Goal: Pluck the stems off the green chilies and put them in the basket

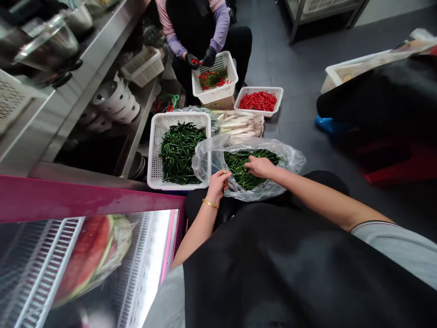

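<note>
Green chilies [243, 169] in plastic bag [290, 159], right hand [260, 166] curled on them, left hand [217, 186] gripping bag's rim

My right hand [260, 166] sits among the green chilies [251, 168] in the clear plastic bag [290, 160], its fingertips partly buried, and the plastic's sheen blurs whatever lies beneath it. My left hand [218, 187] hides part of the bag's near edge, and my black apron [273, 273] blocks my lap. The top edge cuts off the seated co-worker [194, 23] at the shoulders. The red chili [195, 61] between their black gloves [209, 56] is too small to make out clearly. A dark cloth [368, 95] covers most of the white crate [336, 77], hiding its contents.
</note>
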Tool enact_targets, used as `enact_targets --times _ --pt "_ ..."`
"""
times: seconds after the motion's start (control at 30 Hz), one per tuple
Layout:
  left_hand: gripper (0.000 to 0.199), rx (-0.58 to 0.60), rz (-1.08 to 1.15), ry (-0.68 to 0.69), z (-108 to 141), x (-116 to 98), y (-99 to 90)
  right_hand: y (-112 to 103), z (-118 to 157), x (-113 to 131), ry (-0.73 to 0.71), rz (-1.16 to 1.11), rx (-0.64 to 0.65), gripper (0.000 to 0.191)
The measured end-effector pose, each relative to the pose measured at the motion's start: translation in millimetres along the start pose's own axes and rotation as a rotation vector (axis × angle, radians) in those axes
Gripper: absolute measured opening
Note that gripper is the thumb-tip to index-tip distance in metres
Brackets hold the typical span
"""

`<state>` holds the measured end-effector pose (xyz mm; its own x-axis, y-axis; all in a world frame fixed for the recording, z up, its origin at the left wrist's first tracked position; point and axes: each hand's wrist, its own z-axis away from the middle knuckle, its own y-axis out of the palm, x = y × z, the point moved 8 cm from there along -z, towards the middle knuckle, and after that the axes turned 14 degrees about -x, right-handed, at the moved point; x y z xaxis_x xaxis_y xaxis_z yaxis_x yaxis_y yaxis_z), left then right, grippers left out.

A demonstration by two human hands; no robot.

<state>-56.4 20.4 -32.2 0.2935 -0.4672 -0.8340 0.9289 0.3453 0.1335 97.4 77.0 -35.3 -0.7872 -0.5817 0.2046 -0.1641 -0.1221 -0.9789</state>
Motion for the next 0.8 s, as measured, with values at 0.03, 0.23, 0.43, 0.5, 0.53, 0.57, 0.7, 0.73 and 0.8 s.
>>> enact_targets --times 0.03,0.23,0.43,0.5,0.53,0.57,0.7,0.73,0.8 --pt "0.029 -0.003 -0.038 0.018 0.8 3.8 3.5 -8.7 0.3 -2.8 0.036 -0.065 -0.052 0.027" --pt "0.047 -0.009 -0.060 0.132 -6.6 24.1 42.1 -27.6 12.9 -1.4 0.297 -0.612 -0.170 0.016" --pt "0.041 0.048 0.107 -0.026 -7.0 28.3 47.9 4.4 36.2 5.5 0.579 -1.268 0.002 0.040" --pt "0.043 0.089 0.141 -0.092 -1.0 31.7 45.9 12.3 46.9 8.5 0.635 -1.401 0.080 0.046" --pt "0.043 0.094 0.147 -0.107 1.6 33.1 44.4 14.8 51.9 10.0 0.653 -1.419 0.108 0.046" --pt "0.043 0.091 0.150 -0.107 3.8 33.6 42.8 16.6 56.4 12.0 0.664 -1.408 0.135 0.045" --pt "0.040 0.090 0.119 -0.021 10.8 26.5 41.8 18.2 65.1 23.0 0.649 -1.318 0.176 0.038" --pt "0.039 0.104 0.107 0.002 12.7 23.4 42.8 16.6 64.6 25.2 0.631 -1.324 0.155 0.037" --pt "0.036 0.143 0.094 0.031 16.8 18.0 44.9 11.8 62.5 27.8 0.589 -1.360 0.098 0.036"
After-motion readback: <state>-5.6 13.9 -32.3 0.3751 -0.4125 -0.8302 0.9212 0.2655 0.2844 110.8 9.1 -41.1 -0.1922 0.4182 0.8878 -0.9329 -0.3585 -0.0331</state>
